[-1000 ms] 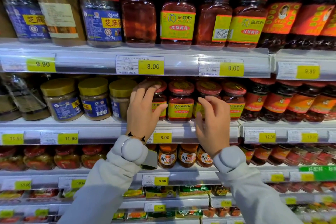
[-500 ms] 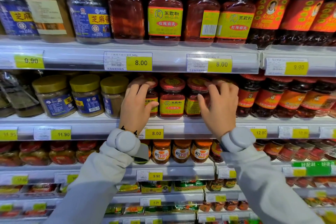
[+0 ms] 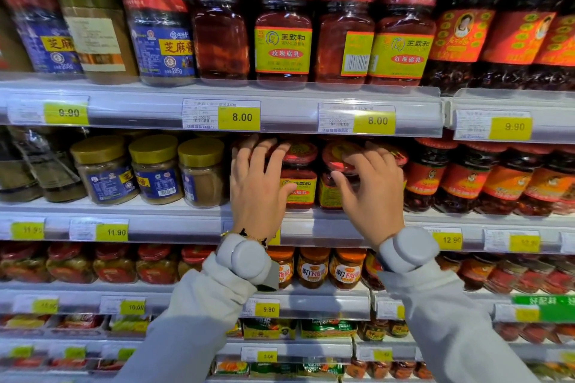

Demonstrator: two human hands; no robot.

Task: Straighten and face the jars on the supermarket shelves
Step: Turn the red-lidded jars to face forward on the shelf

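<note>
Small red-lidded jars with yellow labels stand on the second shelf (image 3: 311,221). My left hand (image 3: 258,186) wraps the leftmost of them, which it hides almost fully; its thumb touches the middle jar (image 3: 298,186), whose label faces front. My right hand (image 3: 371,193) holds the third jar (image 3: 330,196) by its lid, thumb on the neck, and that label is turned sideways. A fourth jar's lid (image 3: 401,158) peeks out behind my right fingers. On the top shelf, two larger red jars (image 3: 221,34) (image 3: 345,40) show no front label.
Gold-lidded paste jars (image 3: 155,171) stand left of my left hand. Dark chilli jars with red labels (image 3: 466,180) crowd the right. Price rails with yellow tags (image 3: 238,116) run along each shelf edge. Orange-lidded jars (image 3: 312,267) fill the shelf below my wrists.
My right hand slid left from the fourth jar onto the third jar's lid. My left hand has stayed on the leftmost jar. The view has moved closer to the shelf.
</note>
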